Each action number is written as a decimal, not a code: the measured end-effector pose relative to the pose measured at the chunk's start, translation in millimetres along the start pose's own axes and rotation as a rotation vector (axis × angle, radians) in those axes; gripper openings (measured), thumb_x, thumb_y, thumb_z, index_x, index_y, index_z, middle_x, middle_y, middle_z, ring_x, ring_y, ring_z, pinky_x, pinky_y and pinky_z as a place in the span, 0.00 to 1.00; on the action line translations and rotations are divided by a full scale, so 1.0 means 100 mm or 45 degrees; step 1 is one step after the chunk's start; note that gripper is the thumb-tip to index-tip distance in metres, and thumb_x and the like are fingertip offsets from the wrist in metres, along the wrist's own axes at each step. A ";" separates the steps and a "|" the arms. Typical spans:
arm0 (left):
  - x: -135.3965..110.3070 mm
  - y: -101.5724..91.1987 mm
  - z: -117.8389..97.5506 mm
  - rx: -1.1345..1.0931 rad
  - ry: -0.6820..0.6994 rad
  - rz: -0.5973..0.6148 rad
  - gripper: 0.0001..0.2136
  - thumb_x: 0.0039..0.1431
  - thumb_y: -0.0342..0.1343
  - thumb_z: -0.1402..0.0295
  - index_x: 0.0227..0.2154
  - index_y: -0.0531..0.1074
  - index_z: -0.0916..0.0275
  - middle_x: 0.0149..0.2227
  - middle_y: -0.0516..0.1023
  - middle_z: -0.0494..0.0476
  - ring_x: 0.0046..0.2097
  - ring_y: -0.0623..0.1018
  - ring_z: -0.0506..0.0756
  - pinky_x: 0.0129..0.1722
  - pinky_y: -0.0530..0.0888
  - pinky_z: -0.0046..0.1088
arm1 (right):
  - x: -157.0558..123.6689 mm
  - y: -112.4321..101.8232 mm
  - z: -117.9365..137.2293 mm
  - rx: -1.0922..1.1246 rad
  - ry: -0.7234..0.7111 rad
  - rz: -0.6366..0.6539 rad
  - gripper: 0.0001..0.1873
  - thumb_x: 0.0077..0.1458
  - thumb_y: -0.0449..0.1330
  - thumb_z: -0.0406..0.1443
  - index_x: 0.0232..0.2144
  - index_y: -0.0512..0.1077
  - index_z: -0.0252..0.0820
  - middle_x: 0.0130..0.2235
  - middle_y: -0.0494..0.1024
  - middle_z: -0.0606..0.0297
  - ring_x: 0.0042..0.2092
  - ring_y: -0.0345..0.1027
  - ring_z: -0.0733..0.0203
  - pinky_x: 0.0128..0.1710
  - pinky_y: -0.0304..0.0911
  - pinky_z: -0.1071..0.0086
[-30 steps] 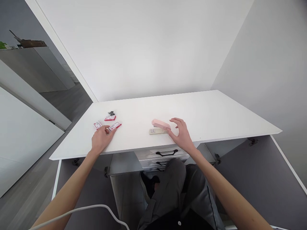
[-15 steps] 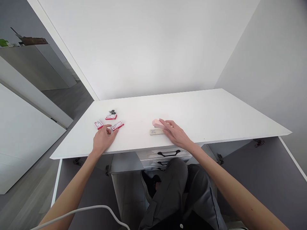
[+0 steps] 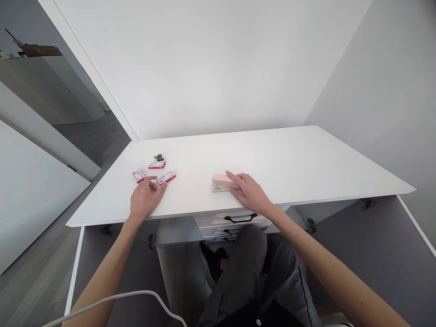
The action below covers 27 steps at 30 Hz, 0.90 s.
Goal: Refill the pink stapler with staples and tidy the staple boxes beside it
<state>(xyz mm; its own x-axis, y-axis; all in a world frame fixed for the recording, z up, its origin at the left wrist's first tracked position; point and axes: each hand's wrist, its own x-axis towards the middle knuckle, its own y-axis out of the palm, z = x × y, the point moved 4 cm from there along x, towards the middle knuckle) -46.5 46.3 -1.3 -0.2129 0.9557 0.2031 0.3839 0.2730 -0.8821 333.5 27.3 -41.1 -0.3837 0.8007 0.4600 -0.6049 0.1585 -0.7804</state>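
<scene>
On the white tabletop, my right hand [image 3: 250, 193] grips a stapler [image 3: 221, 180] with a pink upper arm and an off-white base. The arm lies low over the base, and my fingers hide its right end. My left hand [image 3: 146, 198] rests on the table at the left, thumb and index finger apart, holding nothing. Its thumb is by a red-and-white small box [image 3: 166, 177], perhaps touching it. Just left of that hand sits another red-and-white box [image 3: 138, 175]. Behind them lies a third box [image 3: 157, 165], with a small dark metal-looking item [image 3: 158, 157] beside it.
The white tabletop [image 3: 265, 159] meets a wall at the back. Below its front edge are drawers with black handles [image 3: 240, 218] and open cabinet doors [image 3: 371, 240]. A white cable [image 3: 136, 293] crosses the lower left, over my left forearm.
The stapler's pink arm has come down toward its base under my right hand. My left hand stays among the boxes. The view has shifted slightly.
</scene>
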 end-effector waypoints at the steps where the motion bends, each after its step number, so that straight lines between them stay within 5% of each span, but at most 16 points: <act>1: 0.00 0.00 0.00 -0.008 0.007 0.001 0.28 0.61 0.55 0.44 0.55 0.71 0.59 0.38 0.81 0.57 0.44 0.80 0.63 0.39 0.72 0.37 | -0.01 0.00 -0.01 0.008 0.022 -0.009 0.31 0.73 0.51 0.42 0.74 0.55 0.52 0.54 0.75 0.54 0.55 0.70 0.45 0.52 0.72 0.51; 11: -0.02 0.01 0.06 -0.122 -0.001 -0.002 0.28 0.61 0.56 0.45 0.56 0.70 0.60 0.39 0.81 0.55 0.42 0.79 0.60 0.41 0.73 0.36 | 0.03 0.07 -0.10 -0.079 0.290 -0.060 0.23 0.68 0.57 0.47 0.60 0.68 0.45 0.49 0.76 0.54 0.49 0.72 0.44 0.41 0.72 0.55; 20: -0.04 -0.03 0.03 -0.169 -0.041 0.008 0.29 0.60 0.56 0.45 0.57 0.70 0.60 0.39 0.81 0.55 0.42 0.79 0.60 0.42 0.74 0.36 | 0.05 -0.02 0.02 0.003 0.272 0.150 0.36 0.62 0.62 0.48 0.67 0.61 0.45 0.46 0.77 0.57 0.47 0.72 0.47 0.47 0.68 0.55; 27: -0.01 0.01 0.09 -0.184 -0.042 -0.003 0.29 0.59 0.57 0.45 0.56 0.71 0.59 0.39 0.81 0.55 0.41 0.78 0.60 0.43 0.73 0.35 | 0.04 0.01 -0.04 0.110 0.361 0.149 0.48 0.61 0.64 0.53 0.74 0.49 0.46 0.47 0.79 0.59 0.46 0.73 0.48 0.49 0.67 0.55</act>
<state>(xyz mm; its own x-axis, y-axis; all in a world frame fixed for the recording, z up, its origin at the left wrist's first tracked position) -53.9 44.3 -5.9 -0.2421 0.9517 0.1888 0.5083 0.2901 -0.8109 334.3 32.9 -42.0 -0.2515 0.9417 0.2233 -0.6297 0.0160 -0.7767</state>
